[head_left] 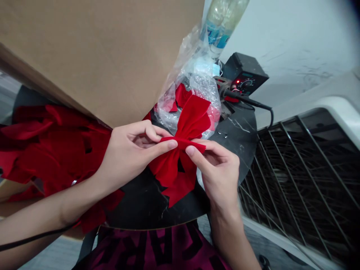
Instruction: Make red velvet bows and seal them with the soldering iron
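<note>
A red velvety bow [194, 116] is held over the front of a round black table [135, 208], its loops and tails fanned up and down. Across its middle runs a narrow red strip. My left hand [135, 146] is closed, thumb and forefinger pinching the strip's left part at the bow's centre. On the other side, my right hand [219, 168] pinches the strip near its right end, thumb in front and fingers behind. The back of the bow is hidden.
A pile of red bows [56, 150] lies at the left. A cardboard box [112, 52] stands behind it. Further back are a clear plastic bag [168, 99], a bottle [221, 32] and a black box with a dial and red light [244, 73]. A fan-like caged unit [295, 176] stands right.
</note>
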A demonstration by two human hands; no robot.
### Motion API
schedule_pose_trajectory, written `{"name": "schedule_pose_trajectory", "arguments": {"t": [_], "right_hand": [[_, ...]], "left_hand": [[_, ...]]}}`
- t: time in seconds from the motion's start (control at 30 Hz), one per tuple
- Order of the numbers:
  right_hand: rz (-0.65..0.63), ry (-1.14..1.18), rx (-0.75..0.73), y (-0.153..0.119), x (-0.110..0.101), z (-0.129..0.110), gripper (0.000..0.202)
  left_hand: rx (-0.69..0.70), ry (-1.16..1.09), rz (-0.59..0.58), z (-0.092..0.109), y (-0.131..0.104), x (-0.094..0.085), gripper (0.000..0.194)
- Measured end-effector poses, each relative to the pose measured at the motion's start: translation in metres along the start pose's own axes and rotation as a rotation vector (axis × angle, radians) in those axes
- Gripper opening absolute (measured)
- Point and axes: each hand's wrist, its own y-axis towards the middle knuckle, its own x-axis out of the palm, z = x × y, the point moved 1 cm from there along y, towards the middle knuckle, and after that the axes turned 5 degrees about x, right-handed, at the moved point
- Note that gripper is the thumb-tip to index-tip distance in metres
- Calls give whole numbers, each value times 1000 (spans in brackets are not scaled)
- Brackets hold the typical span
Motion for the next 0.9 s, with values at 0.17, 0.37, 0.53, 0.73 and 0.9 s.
{"name": "schedule_pose_trajectory", "arguments": {"t": [0.17, 0.37, 0.53, 0.73, 0.9], "right_hand": [[18, 158, -30, -3, 8, 6, 16], [15, 200, -36, -5, 13, 11, 19], [32, 229, 11, -2, 13, 14, 21], [40, 292, 100, -6, 15, 16, 20], [51, 337, 129, -6, 17, 21, 21]], "left_hand": [[40, 22, 58, -2, 1, 2, 35], [67, -21, 45, -6, 1, 0, 35], [60, 8, 56, -7, 2, 0, 37], [82, 68, 113, -5, 2, 4, 36], [28, 48, 113, -8, 5, 2, 34]]}}
